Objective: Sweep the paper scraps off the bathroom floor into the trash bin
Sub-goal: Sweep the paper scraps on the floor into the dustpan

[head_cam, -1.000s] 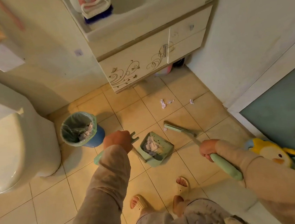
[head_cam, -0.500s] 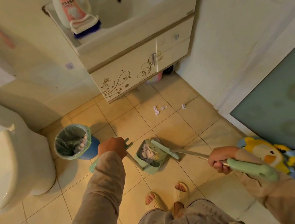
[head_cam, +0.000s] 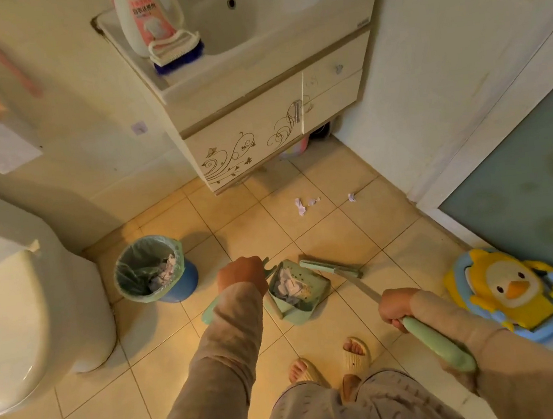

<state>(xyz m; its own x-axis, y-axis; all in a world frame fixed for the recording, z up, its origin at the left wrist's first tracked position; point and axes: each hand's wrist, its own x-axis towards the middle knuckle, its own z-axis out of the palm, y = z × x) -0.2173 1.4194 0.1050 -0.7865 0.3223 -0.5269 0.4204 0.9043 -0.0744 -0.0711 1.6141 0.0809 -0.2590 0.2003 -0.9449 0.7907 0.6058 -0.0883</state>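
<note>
Three small paper scraps (head_cam: 299, 207) lie loose on the tiled floor (head_cam: 340, 236), in front of the vanity cabinet (head_cam: 259, 135) and well apart from the broom (head_cam: 330, 267). A further heap of scraps (head_cam: 289, 287) sits inside the dustpan (head_cam: 304, 301), and more shows in the lined trash bin (head_cam: 182, 285) to the left, near the toilet (head_cam: 21, 307). Handling, as judged: the scraps are crumpled, very light and soft — likely to skip or scatter under a quick stroke, so short, low pulls toward the pan lip should suit; nothing fragile, nothing slippery. Broom: stiff pole, narrow green head resting on the floor just beside the pan's far edge. The right hand (head_cam: 396, 306) is clenched round the pole where the metal meets the green grip, a fair place for control. Dustpan: light plastic by the look of it, and it appears tipped back so that it holds its load. The left hand (head_cam: 239, 275) grasps the pan's long handle near the top, closed round it. The load is loose — the pan probably wants to be kept tilted back and carried low over the bin rim before tipping, or the paper may flutter out. Bin: looks light, with a thin liner; it may shift if knocked. Also present: a yellow duck toy (head_cam: 508, 289) on the floor at the right, near the right forearm.
</note>
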